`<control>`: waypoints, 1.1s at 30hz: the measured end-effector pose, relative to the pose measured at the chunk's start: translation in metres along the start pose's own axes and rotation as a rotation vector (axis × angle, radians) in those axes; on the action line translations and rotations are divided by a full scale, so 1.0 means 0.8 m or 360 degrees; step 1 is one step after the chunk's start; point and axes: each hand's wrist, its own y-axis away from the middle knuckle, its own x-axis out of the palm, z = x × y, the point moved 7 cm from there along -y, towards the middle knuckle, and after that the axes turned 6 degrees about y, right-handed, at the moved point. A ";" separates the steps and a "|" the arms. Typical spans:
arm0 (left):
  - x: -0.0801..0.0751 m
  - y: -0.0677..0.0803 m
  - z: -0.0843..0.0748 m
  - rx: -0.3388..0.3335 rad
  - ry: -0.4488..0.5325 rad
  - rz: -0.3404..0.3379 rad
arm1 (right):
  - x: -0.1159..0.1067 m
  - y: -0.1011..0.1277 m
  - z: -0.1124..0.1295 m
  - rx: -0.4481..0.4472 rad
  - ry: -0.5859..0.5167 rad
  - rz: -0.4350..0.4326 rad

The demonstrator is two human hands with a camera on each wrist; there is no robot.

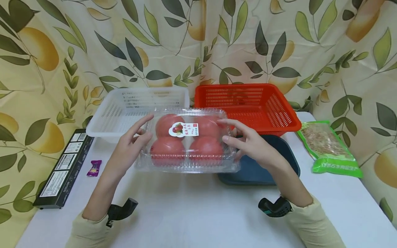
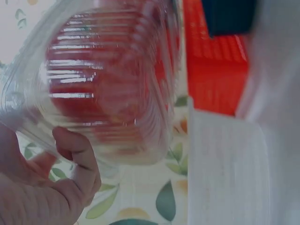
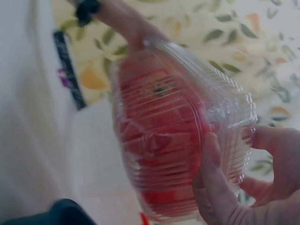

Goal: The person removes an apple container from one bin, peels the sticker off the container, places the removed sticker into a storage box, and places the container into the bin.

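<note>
A clear plastic clamshell box (image 1: 186, 141) with several red tomatoes and a white-and-red label is held just above the white table. My left hand (image 1: 143, 130) grips its left end, one finger along the lid and the others lower on the side. My right hand (image 1: 228, 131) grips the right end the same way. In the left wrist view the box (image 2: 103, 79) fills the frame above my left hand (image 2: 70, 154). The right wrist view shows my right hand (image 3: 229, 164) pinching the ribbed edge of the box (image 3: 168, 131).
Behind the box stand a white slotted basket (image 1: 124, 103) and a red slotted basket (image 1: 263, 103). A dark blue tray (image 1: 285, 151) lies under my right hand. A green food packet (image 1: 332, 148) lies right; a black box (image 1: 63, 168) and purple candy (image 1: 94, 168) lie left.
</note>
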 end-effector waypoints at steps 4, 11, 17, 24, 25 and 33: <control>-0.020 0.008 0.005 -0.0017 -0.0139 0.0093 | 0.025 -0.003 0.002 0.0002 -0.0050 0.0105; -0.035 0.019 0.012 -0.0029 -0.0307 0.0233 | 0.051 -0.010 0.004 0.0043 -0.0042 0.0173; -0.042 0.031 0.033 -0.0063 -0.0433 0.0334 | 0.083 -0.018 -0.003 0.0039 0.0048 0.0298; -0.048 0.038 0.058 -0.0098 -0.0525 0.0436 | 0.108 -0.023 -0.009 -0.0003 0.0143 0.0374; -0.049 0.038 0.063 -0.0111 -0.0521 0.0447 | 0.111 -0.024 -0.009 -0.0018 0.0131 0.0379; -0.060 0.039 0.088 -0.0125 -0.0527 0.0525 | 0.130 -0.032 -0.008 -0.0112 0.0252 0.0373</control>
